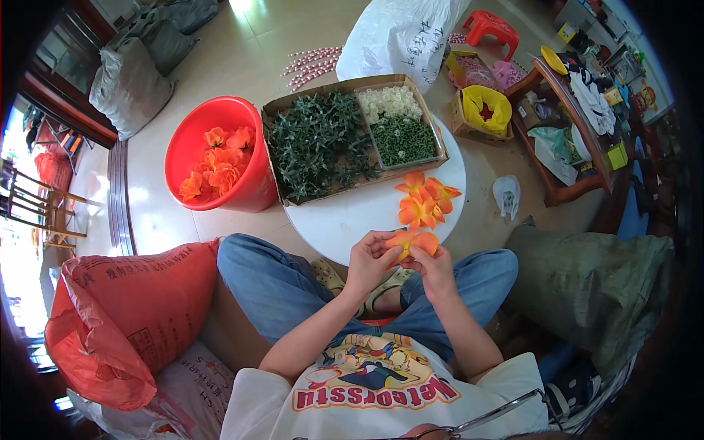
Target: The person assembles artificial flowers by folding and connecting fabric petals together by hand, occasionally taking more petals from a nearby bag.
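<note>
The orange fabric flower (413, 240) sat pinched between your left hand (371, 261) and right hand (435, 268), above the white surface (345, 216).

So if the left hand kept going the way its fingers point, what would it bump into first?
Probably the orange fabric flower it already touches, pinched between the left hand and the right hand. Past that lie loose orange fabric flowers on the round white table, though depth is hard to judge.
</note>
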Demonstrator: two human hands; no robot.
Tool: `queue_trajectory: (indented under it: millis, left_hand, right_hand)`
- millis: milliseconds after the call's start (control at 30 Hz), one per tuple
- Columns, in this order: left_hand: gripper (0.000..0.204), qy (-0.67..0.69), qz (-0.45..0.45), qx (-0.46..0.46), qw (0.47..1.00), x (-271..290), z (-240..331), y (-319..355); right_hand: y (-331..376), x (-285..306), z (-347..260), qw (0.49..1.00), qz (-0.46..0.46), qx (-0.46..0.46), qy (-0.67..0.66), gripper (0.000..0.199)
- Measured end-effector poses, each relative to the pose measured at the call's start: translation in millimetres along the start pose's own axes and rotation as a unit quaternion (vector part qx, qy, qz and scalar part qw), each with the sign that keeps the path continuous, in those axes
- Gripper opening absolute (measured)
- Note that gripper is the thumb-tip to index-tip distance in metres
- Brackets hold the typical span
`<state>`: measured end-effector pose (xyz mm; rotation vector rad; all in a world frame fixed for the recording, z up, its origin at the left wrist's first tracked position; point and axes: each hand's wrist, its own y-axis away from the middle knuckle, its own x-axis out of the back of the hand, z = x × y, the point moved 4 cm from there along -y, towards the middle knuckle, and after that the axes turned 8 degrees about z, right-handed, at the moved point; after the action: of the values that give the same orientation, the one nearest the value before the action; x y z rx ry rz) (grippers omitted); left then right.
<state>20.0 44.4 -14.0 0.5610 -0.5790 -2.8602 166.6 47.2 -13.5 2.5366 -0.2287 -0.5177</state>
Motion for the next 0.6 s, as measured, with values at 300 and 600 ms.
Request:
queue_trajectory:
  millis: [300,600]
  left_hand:
    - [0.024,-0.011,-0.010,-0.002,1.000,4.4,-9.4,-9.8]
    - [0.037,0.008,0.041,-0.015,0.999,16.9,-26.8,-19.9]
  right_hand:
    - [-12.0,6.6,14.1,1.000,0.001,-0.026,0.011,0.019]
    - [-24.1,41.7,28.8,0.995,0.088,-0.037,0.005,0.019]
